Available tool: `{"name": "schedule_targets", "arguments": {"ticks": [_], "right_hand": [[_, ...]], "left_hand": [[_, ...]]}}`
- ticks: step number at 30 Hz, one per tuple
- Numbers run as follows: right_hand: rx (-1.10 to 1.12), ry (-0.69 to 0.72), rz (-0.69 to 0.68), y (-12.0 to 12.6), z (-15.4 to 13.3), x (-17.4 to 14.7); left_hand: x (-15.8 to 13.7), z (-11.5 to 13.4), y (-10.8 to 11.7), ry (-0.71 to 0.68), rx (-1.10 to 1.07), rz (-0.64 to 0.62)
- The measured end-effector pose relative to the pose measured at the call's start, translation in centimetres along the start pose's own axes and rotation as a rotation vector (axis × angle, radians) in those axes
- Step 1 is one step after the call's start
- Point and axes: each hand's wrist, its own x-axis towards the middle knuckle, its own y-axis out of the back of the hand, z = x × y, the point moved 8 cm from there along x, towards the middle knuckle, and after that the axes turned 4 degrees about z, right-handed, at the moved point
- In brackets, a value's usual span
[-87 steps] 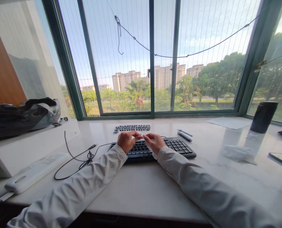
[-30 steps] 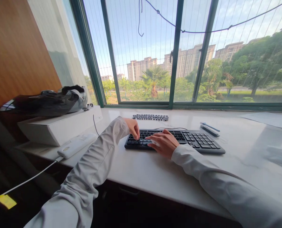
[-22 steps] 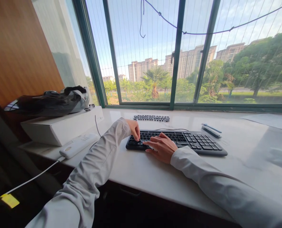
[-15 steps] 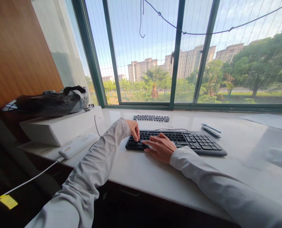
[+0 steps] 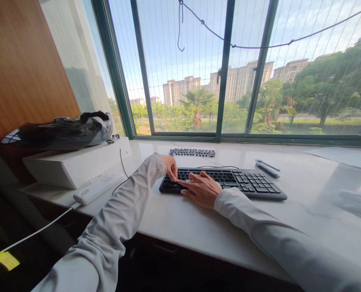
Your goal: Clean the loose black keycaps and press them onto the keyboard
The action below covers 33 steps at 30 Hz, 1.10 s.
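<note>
A black keyboard [image 5: 265,194] lies on the white marble-patterned tabletop, its number pad at the right. My left hand [image 5: 170,167] reaches down over its left end, closed in a pinch with the fingertips at the keys. Whatever the pinch holds, if anything, is too small to tell. My right hand [image 5: 203,190] rests palm down across the keyboard's front edge, its index finger stretched left to the left fingertips and its thumb held apart. Its other fingers are bent over the keys. Behind the keyboard, small black keycaps [image 5: 192,153] lie in rows.
Pens [image 5: 268,168] lie behind the number pad. At left, a white power strip [image 5: 98,188] with a cord sits before a white box [image 5: 85,160], which carries a dark bag-like item [image 5: 61,132]. Paper [image 5: 344,156] lies far right, crumpled clear plastic [image 5: 358,202] nearer.
My right index finger has come closer to my left fingertips and now seems to meet them. The whole view has shifted slightly; the keyboard and other items stay in place.
</note>
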Motion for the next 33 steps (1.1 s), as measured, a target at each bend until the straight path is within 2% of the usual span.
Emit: {"name": "schedule_targets", "arguments": {"ticks": [17, 23, 29, 31, 33], "right_hand": [[-0.06, 0.025, 0.003, -0.1, -0.5, 0.2], [-0.047, 0.028, 0.019, 0.0, -0.6, 0.2], [-0.039, 0.018, 0.072, 0.8, -0.6, 0.1], [-0.038, 0.001, 0.109, 1.5, -0.3, 0.0], [-0.044, -0.016, 0.151, 2.2, 0.1, -0.1]], "left_hand": [[0.5, 0.0, -0.3, -0.03, -0.033, 0.139], [1.2, -1.1, -1.3, 0.011, -0.044, -0.017], [2.3, -3.4, -0.4, 0.104, -0.097, -0.244], [2.9, -4.0, 0.1, 0.121, -0.11, -0.248], [3.8, -4.6, 1.0, 0.137, -0.053, -0.138]]}}
